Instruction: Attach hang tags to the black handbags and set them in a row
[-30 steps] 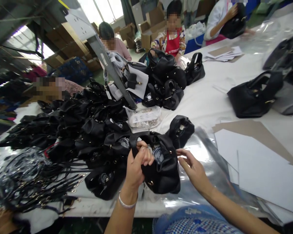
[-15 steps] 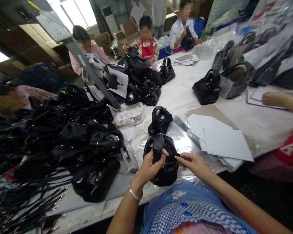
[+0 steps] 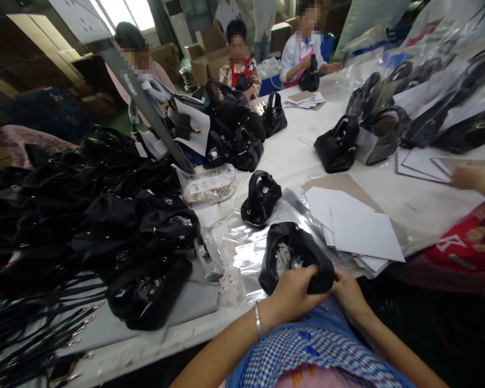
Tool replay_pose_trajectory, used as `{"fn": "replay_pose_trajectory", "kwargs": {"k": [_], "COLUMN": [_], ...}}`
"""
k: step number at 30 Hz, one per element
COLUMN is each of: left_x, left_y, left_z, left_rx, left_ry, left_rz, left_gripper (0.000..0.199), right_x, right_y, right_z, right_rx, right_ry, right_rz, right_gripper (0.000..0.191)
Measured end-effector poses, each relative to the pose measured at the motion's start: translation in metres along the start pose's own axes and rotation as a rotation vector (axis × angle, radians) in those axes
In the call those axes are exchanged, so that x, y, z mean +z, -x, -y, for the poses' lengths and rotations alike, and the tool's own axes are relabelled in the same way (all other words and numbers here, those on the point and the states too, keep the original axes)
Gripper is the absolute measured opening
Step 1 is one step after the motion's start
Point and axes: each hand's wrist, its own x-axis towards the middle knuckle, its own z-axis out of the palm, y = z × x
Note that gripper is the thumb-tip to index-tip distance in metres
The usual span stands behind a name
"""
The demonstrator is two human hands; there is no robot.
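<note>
A black handbag (image 3: 272, 250) is held at the table's near edge, its top turned toward me. Pale crumpled stuffing shows inside its opening. My left hand (image 3: 299, 291) is closed on the near rim of the bag, thumb at the opening. At the bag's right end my right hand (image 3: 347, 293) is closed against the side, its fingertips partly hidden behind the leather. Just beyond stands a smaller-looking black handbag (image 3: 261, 198) with its handle up, on clear plastic sheets (image 3: 242, 253).
Many black bags (image 3: 117, 215) are heaped at left, with straps and metal clips (image 3: 81, 323) in front. White and brown cardboard sheets (image 3: 359, 231) lie right. A slanted metal post (image 3: 149, 108) rises behind a plastic pouch (image 3: 210, 186). A co-worker's hand (image 3: 477, 178) is at far right.
The held handbag has moved right and toward me and turned, so its opening now shows. My left hand went from the handle to the rim; my right hand moved to the bag's end.
</note>
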Motion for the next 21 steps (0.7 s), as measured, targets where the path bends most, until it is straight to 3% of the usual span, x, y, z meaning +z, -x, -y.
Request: {"fn": "replay_pose_trajectory", "kwargs": {"k": [5,7,10,13,16,19,21], "left_x": [-0.015,-0.026,-0.037,-0.034,-0.022,-0.014,-0.014], "left_y": [0.002,0.007,0.014,0.013,0.001,-0.021,-0.038], "left_z": [0.005,0.016,0.039,0.065,0.082,0.083,0.078], "left_rx": [-0.026,-0.121,-0.316,-0.424,-0.474,-0.449,-0.382], "left_ry": [0.15,0.143,0.159,0.144,0.144,0.173,0.173], "left_rz": [0.036,-0.052,-0.243,-0.345,-0.325,-0.317,-0.335], "left_gripper": [0.058,0.05,0.035,0.037,0.047,0.05,0.046], "right_x": [-0.016,-0.017,-0.02,-0.021,-0.016,0.001,0.015], "right_y": [-0.049,-0.066,-0.085,-0.089,-0.078,-0.057,-0.042], "right_z": [0.014,0.017,0.017,0.015,0.008,-0.007,-0.019], "right_rx": [-0.175,-0.193,-0.082,0.134,0.31,0.354,0.409], "right_ry": [0.43,0.507,0.467,0.123,-0.393,-0.804,-0.958], "right_rz": [-0.101,-0.102,-0.024,0.042,-0.001,-0.065,-0.079], "right_gripper": [0.039,0.039,0.036,0.027,0.023,0.023,0.026]}}
